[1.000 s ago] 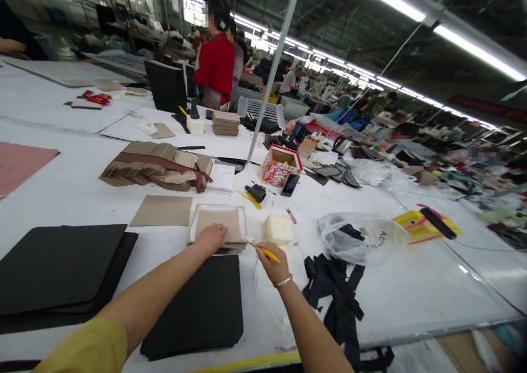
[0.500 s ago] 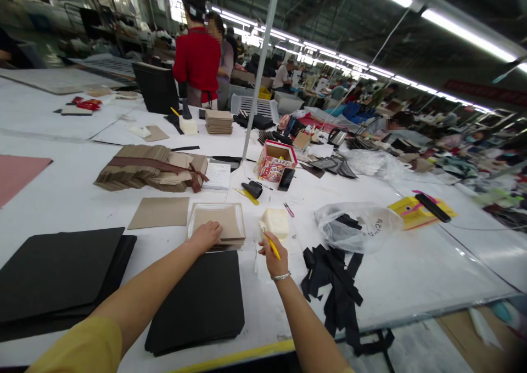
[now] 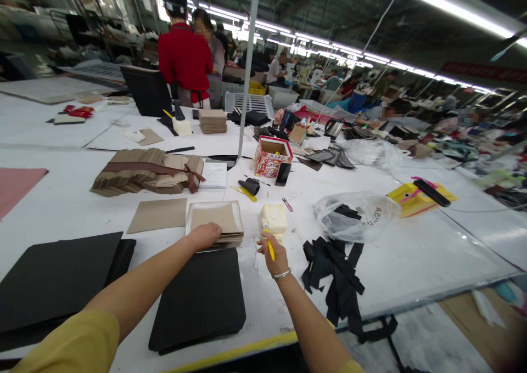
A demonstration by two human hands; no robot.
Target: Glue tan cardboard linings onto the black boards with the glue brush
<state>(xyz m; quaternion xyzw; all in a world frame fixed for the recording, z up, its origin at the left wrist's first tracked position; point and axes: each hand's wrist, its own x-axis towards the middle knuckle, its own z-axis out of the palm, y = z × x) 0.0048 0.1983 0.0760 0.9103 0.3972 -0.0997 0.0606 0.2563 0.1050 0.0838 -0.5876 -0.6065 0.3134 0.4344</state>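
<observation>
My left hand (image 3: 206, 235) rests on a stack of tan boards (image 3: 216, 218), whose top piece has a whitish border. Its fingers look drawn together, and what they may hold is hidden. In my right hand (image 3: 274, 254) is a yellow-handled tool (image 3: 270, 246), its tip at the front of a cream block-like container (image 3: 274, 218). A stack of black sheets (image 3: 200, 301) lies just below my left hand. Left of the tan stack is a single tan board (image 3: 156, 215).
More black sheets (image 3: 57, 280) lie at the left, black strips (image 3: 335, 280) and a clear plastic bag (image 3: 356, 216) at the right. Behind are bundled boards (image 3: 144, 171), a red patterned box (image 3: 272, 158) and a metal pole (image 3: 248, 66). A person in red (image 3: 185, 57) stands beyond.
The camera view has shifted slightly. My right hand has tilted the yellow tool more upright near the cream container. My left hand stays on the tan stack.
</observation>
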